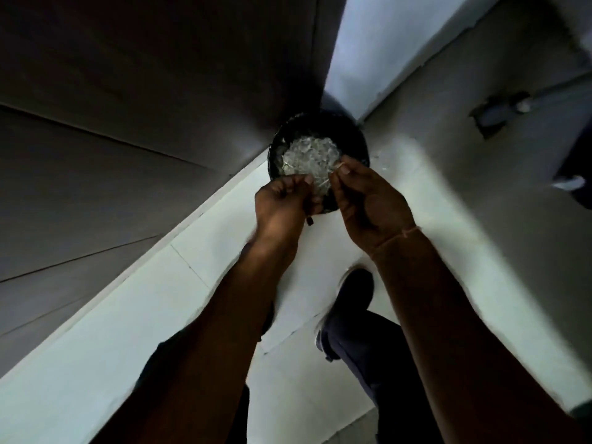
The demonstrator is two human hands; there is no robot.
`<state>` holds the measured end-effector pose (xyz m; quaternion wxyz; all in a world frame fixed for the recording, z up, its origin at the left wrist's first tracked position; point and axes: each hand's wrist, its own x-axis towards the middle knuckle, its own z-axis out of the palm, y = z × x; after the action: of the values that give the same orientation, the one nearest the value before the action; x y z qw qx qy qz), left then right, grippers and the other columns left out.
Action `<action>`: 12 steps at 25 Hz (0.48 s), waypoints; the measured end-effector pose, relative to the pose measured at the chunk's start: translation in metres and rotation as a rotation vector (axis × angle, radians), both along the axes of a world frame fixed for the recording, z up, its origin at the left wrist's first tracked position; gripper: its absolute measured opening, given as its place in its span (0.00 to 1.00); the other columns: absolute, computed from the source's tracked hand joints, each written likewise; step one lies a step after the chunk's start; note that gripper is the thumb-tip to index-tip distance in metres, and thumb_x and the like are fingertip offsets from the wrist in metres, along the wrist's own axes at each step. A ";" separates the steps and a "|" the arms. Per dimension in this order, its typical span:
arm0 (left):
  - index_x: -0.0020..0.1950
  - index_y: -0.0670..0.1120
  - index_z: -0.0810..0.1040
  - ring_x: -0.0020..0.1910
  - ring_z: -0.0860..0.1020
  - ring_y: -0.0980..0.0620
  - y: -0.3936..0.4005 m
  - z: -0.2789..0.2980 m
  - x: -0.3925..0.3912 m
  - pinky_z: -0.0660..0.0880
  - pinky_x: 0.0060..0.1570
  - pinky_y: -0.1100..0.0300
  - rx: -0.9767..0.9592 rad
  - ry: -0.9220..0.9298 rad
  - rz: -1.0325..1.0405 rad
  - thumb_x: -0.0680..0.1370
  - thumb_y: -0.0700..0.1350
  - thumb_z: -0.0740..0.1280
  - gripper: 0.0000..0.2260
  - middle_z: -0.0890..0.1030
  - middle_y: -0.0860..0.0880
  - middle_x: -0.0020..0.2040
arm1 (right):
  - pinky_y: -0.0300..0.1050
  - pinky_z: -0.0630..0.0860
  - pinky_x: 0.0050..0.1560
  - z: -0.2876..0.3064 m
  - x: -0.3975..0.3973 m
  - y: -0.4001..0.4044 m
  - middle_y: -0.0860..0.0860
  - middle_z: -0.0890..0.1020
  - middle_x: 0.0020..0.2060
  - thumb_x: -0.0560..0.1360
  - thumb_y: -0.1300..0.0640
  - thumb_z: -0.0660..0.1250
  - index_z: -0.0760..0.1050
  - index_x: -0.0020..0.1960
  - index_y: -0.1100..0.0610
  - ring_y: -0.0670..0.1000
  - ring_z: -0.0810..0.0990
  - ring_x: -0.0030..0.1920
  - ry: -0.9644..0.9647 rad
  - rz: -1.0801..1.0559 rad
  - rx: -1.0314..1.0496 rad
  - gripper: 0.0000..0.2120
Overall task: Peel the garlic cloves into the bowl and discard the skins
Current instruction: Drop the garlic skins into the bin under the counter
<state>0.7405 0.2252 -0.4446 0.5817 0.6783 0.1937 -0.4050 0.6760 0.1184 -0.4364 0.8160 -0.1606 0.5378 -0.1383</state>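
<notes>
Left hand (283, 200) and right hand (368, 200) both curled, pinching thin pale garlic skin (323, 184) between fingertips above round black bin (355, 136) heaped with pale skins, standing on white tiled floor (112, 331).

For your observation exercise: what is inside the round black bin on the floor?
The round black bin holds a heap of pale papery skins. Anything beneath them, and the near rim behind both hands, is hidden.
</notes>
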 end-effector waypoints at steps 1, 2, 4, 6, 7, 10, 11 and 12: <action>0.53 0.32 0.81 0.35 0.81 0.45 -0.003 -0.014 0.008 0.78 0.40 0.51 0.024 -0.007 -0.001 0.83 0.37 0.68 0.07 0.83 0.37 0.40 | 0.40 0.84 0.51 -0.013 0.008 0.000 0.58 0.85 0.48 0.78 0.75 0.64 0.81 0.51 0.64 0.53 0.85 0.49 0.038 0.017 -0.050 0.10; 0.51 0.35 0.81 0.31 0.80 0.49 -0.006 -0.024 0.016 0.79 0.36 0.55 0.053 -0.019 -0.010 0.83 0.36 0.68 0.05 0.82 0.41 0.38 | 0.41 0.84 0.53 -0.023 0.015 0.001 0.59 0.84 0.48 0.77 0.75 0.65 0.81 0.50 0.64 0.55 0.84 0.49 0.078 0.031 -0.115 0.10; 0.49 0.36 0.81 0.28 0.79 0.53 -0.013 -0.039 0.030 0.78 0.32 0.60 0.104 -0.058 -0.040 0.83 0.34 0.66 0.06 0.81 0.43 0.37 | 0.50 0.84 0.56 -0.038 0.022 0.004 0.60 0.84 0.45 0.74 0.73 0.69 0.82 0.46 0.64 0.60 0.83 0.50 0.165 0.096 -0.314 0.07; 0.52 0.33 0.81 0.30 0.79 0.53 -0.016 -0.045 0.038 0.79 0.32 0.61 0.116 -0.086 -0.072 0.82 0.30 0.63 0.06 0.81 0.43 0.38 | 0.58 0.82 0.60 -0.046 0.020 0.008 0.59 0.86 0.46 0.72 0.72 0.73 0.85 0.46 0.62 0.59 0.85 0.52 0.305 0.295 -0.647 0.08; 0.53 0.33 0.80 0.33 0.81 0.51 -0.017 -0.045 0.040 0.81 0.35 0.59 0.112 -0.085 -0.085 0.81 0.28 0.62 0.08 0.82 0.43 0.39 | 0.58 0.82 0.60 -0.049 0.018 0.010 0.57 0.87 0.46 0.73 0.72 0.72 0.86 0.48 0.61 0.57 0.86 0.52 0.383 0.403 -0.812 0.09; 0.50 0.36 0.82 0.45 0.85 0.39 -0.018 -0.048 0.042 0.85 0.49 0.45 0.104 -0.107 -0.126 0.78 0.22 0.62 0.13 0.84 0.38 0.44 | 0.44 0.82 0.53 -0.054 0.018 0.008 0.50 0.87 0.40 0.73 0.69 0.75 0.86 0.46 0.59 0.44 0.86 0.44 0.486 0.465 -1.075 0.07; 0.47 0.38 0.83 0.48 0.85 0.36 -0.019 -0.049 0.043 0.84 0.52 0.43 0.116 -0.143 -0.143 0.77 0.22 0.63 0.14 0.85 0.37 0.46 | 0.37 0.81 0.49 -0.052 0.020 0.007 0.49 0.86 0.38 0.72 0.67 0.76 0.86 0.46 0.60 0.41 0.84 0.42 0.468 0.442 -1.119 0.05; 0.44 0.40 0.84 0.49 0.86 0.35 -0.018 -0.048 0.043 0.84 0.53 0.42 0.136 -0.183 -0.158 0.77 0.23 0.65 0.14 0.86 0.36 0.46 | 0.34 0.79 0.47 -0.049 0.021 0.006 0.49 0.86 0.38 0.72 0.66 0.78 0.85 0.45 0.61 0.40 0.84 0.40 0.438 0.428 -1.138 0.04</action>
<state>0.7833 0.2071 -0.4930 0.5160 0.7634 0.1130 -0.3718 0.6971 0.1248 -0.4858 0.4842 -0.6964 0.4904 -0.2003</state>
